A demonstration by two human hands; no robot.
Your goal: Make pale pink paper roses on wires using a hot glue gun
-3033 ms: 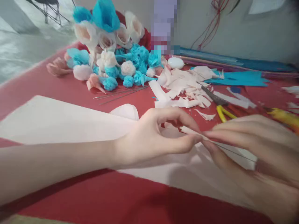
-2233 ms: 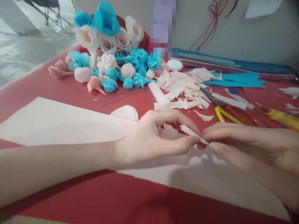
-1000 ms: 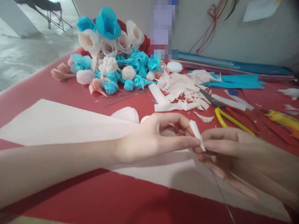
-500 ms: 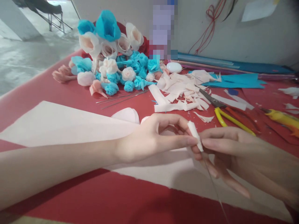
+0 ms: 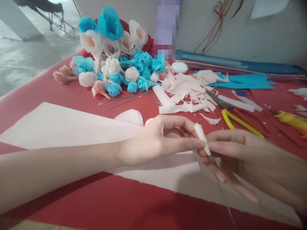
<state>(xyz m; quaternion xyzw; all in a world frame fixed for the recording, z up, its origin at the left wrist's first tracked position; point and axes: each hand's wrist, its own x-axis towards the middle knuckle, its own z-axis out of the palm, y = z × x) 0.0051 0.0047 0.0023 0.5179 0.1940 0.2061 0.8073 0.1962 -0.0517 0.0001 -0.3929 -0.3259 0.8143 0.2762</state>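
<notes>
Roll (image 5: 200,134), head view: one, of pale paper, held tilted above a pale sheet (image 5: 62,127), with one wire (image 5: 220,187) running down from its lower end. Grip of the left hand (image 5: 153,140): clamped on the roll between thumb and fingers. Grip of the right hand (image 5: 249,156): together, fingertips pinching the roll's lower part. On the red counter (image 5: 134,204): one pair of scissors (image 5: 223,104); one yellow tool (image 5: 290,119), at right; one white oval (image 5: 179,67); scraps (image 5: 179,86), too tangled to count; several loose wires (image 5: 127,97); flowers (image 5: 110,25), the large upper ones two blue and four pale, the smaller overlapping. Behind, a lilac item (image 5: 165,22), pixelated, any lettering unreadable.
</notes>
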